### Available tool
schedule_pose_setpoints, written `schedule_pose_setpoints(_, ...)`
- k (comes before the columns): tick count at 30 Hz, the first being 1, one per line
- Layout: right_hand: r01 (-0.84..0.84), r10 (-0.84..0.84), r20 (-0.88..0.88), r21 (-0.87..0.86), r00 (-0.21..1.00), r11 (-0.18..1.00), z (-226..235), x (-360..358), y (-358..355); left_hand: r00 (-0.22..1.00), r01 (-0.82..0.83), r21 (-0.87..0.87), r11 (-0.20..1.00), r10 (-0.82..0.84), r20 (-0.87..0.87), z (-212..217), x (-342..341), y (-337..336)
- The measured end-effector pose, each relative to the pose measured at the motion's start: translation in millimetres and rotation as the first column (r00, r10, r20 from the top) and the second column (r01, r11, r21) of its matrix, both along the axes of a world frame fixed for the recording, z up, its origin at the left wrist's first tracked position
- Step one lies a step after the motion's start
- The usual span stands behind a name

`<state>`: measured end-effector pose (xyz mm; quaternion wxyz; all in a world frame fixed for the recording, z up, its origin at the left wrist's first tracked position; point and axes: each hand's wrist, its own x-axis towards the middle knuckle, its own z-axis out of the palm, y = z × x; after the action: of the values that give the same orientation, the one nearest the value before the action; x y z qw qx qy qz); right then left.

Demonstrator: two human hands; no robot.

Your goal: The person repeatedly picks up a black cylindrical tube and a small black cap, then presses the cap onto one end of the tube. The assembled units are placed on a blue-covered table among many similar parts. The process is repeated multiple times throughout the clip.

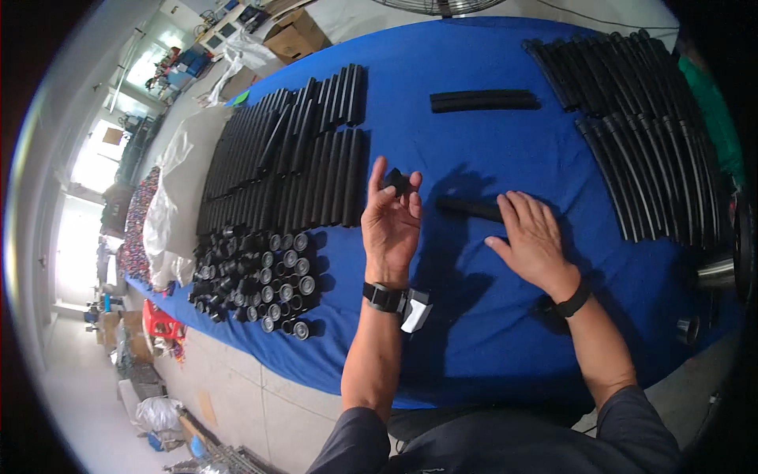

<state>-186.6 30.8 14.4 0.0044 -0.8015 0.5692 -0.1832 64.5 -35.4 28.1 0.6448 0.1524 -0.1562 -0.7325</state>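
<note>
Raised over the blue cloth, my left hand pinches a small black fitting between thumb and fingers; its exact shape is partly hidden. My right hand lies palm down to the right, fingers stretched over the right end of a short black tube and thumb apart from it. That tube rests on the cloth, its right end hidden under the hand. Left of my left hand are several rows of straight black tubes. Nearer me sits a pile of black round caps, some showing grey rings.
The blue cloth covers the table. Two dark tubes lie at its far middle. Many slightly curved black tubes are stacked at the right. A metal cylinder and a small metal cup are at the right edge.
</note>
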Motion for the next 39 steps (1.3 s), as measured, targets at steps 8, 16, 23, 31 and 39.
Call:
schedule_pose_setpoints(8, 0.003, -0.003, 0.005, -0.022, 1.000, 1.000, 0.1, 1.3, -3.2, 0.982, -0.108, 0.107, 0.988, 0.089, 0.164, -49.2, -14.8, -13.3)
schedule_pose_setpoints(16, 0.015, -0.015, 0.008, -0.056, 1.000, 0.998, -3.6, 1.5, -5.6, 0.902, -0.256, 0.091, 0.962, 0.204, 0.381, -31.7, -34.4, -11.8)
schedule_pose_setpoints(23, 0.004, -0.004, 0.002, -0.092, 1.000, 0.996, -5.4, 4.4, -9.2, 0.956, -0.235, 0.146, 0.961, 0.202, 0.215, -30.8, -24.6, -10.1)
schedule_pose_setpoints(31, 0.022, -0.022, 0.010, -0.067, 1.000, 0.998, -9.9, 0.9, -7.5, 0.948, -0.286, 0.247, 0.926, 0.311, -0.068, -45.6, -22.6, -1.5)
schedule_pose_setpoints(39, 0.067, -0.157, 0.471, 0.202, 0.868, 0.977, 17.1, -16.6, 8.7, 0.999, 0.030, 0.153, 0.988, -0.025, -0.034, -36.3, -32.3, 0.5)
